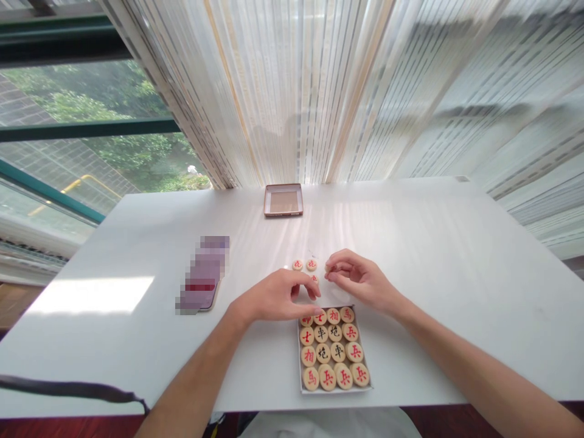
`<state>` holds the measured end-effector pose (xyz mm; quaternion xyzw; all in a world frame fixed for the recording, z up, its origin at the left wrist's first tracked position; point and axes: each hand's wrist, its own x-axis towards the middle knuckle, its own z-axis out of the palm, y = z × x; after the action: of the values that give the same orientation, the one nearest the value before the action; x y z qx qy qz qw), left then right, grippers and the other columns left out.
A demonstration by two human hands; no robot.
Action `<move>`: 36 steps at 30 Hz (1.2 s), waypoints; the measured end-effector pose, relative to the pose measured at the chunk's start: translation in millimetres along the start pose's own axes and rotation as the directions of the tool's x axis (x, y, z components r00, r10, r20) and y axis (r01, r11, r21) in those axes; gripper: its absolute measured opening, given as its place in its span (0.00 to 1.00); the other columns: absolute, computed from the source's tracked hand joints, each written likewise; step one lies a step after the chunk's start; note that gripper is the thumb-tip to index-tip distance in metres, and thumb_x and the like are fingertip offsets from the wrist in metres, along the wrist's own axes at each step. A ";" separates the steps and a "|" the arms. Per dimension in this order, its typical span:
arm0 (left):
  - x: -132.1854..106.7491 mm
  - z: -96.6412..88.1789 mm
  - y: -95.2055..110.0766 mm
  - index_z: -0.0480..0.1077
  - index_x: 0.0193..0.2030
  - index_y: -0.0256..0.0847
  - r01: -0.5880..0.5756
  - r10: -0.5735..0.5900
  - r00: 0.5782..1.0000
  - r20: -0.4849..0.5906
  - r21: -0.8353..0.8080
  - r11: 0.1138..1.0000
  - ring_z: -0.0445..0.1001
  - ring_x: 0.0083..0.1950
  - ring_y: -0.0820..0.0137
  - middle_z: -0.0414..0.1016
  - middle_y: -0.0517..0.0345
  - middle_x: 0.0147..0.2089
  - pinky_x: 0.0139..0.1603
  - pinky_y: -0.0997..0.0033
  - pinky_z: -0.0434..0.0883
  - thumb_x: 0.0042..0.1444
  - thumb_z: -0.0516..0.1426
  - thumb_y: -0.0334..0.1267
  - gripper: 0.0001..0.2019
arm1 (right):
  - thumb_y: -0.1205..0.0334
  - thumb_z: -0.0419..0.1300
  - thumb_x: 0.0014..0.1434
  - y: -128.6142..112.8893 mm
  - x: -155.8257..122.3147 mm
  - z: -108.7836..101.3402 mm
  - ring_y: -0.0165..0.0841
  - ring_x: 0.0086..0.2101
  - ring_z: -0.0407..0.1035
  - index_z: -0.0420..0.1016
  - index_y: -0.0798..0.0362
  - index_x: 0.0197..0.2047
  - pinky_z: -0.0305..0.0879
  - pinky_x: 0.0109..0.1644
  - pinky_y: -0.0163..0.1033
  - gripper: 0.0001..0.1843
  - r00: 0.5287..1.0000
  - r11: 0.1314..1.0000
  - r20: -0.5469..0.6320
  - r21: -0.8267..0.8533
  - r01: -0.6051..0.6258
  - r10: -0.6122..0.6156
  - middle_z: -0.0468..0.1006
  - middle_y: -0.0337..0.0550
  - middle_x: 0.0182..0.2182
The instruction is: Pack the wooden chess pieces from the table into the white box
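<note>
A shallow white box [301, 370] near the table's front edge holds several round wooden Chinese chess pieces with red and black characters. Two loose pieces [297, 265] [311, 264] lie on the table just beyond it, and a third shows partly by my fingers. My left hand [278, 298] hovers over the box's far end, fingers curled with the tips pinched near that third piece. My right hand [358, 281] is beside it, thumb and fingers pinched on a chess piece [327, 267] that barely shows.
A brown box lid [283, 201] lies at the far middle of the white table [433, 255]. A phone [203, 277] rests to the left. Striped curtains hang behind the table; a window is at the left. A dark strap [68, 389] crosses the front left edge.
</note>
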<state>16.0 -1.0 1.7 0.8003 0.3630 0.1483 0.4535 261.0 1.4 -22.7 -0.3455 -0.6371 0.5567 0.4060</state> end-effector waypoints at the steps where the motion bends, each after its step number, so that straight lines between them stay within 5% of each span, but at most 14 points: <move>1: 0.2 0.5 0.4 0.79 0.44 0.43 -0.004 0.004 1.000 0.005 0.013 1.000 0.69 0.32 0.74 0.82 0.59 0.41 0.33 0.73 0.67 0.55 0.67 0.46 0.13 | 0.59 0.66 0.64 -0.9 -0.4 0.0 0.33 0.39 0.75 0.74 0.48 0.47 0.73 0.46 0.43 0.09 0.999 0.999 0.004 0.018 -0.033 0.033 0.77 0.40 0.39; 7: -0.2 0.2 1.9 0.79 0.43 0.44 0.002 -0.004 1.000 0.030 0.062 0.998 0.73 0.36 0.72 0.81 0.60 0.39 0.37 0.72 0.68 0.55 0.67 0.49 0.14 | 0.59 0.69 0.62 -14.8 -4.4 -3.3 0.33 0.38 0.75 0.74 0.49 0.43 0.73 0.43 0.41 0.09 0.998 0.998 0.015 -0.031 -0.053 0.053 0.77 0.39 0.37; 12: -0.5 0.8 3.6 0.78 0.43 0.44 0.020 -0.024 0.999 0.046 0.085 0.996 0.74 0.36 0.71 0.81 0.62 0.38 0.38 0.72 0.68 0.55 0.67 0.51 0.15 | 0.59 0.67 0.64 -34.1 -10.0 -4.9 0.30 0.34 0.71 0.80 0.51 0.40 0.71 0.39 0.38 0.04 0.986 0.964 0.160 -0.265 -0.008 0.052 0.79 0.40 0.35; 20: 0.0 3.5 3.8 0.78 0.40 0.43 0.010 -0.014 0.999 0.029 0.158 0.987 0.74 0.36 0.71 0.80 0.63 0.36 0.38 0.73 0.68 0.55 0.66 0.47 0.12 | 0.66 0.59 0.68 -53.4 -26.0 2.5 0.29 0.39 0.75 0.79 0.49 0.46 0.72 0.40 0.33 0.08 0.899 0.931 0.414 -0.365 0.018 0.144 0.79 0.42 0.43; 30: 0.5 3.9 5.6 0.79 0.39 0.44 0.008 -0.012 1.000 0.021 0.195 0.981 0.76 0.37 0.69 0.81 0.62 0.36 0.39 0.72 0.69 0.56 0.65 0.45 0.09 | 0.65 0.62 0.67 -53.6 -40.5 26.7 0.28 0.28 0.68 0.73 0.49 0.38 0.60 0.30 0.33 0.04 0.908 0.778 0.379 -0.620 0.106 0.179 0.76 0.35 0.32; 36: 1.0 4.0 5.8 0.79 0.39 0.44 0.018 -0.023 0.999 0.024 0.206 0.978 0.76 0.37 0.70 0.81 0.63 0.36 0.39 0.72 0.68 0.56 0.65 0.46 0.09 | 0.65 0.57 0.70 -45.7 -43.8 32.9 0.31 0.30 0.69 0.71 0.50 0.40 0.63 0.33 0.35 0.05 0.896 0.733 0.427 -0.647 0.209 0.121 0.76 0.38 0.32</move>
<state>21.6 -4.6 4.3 0.8409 0.3787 0.0950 0.3746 250.8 -58.3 15.1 -0.3182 -0.8786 0.3388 0.1099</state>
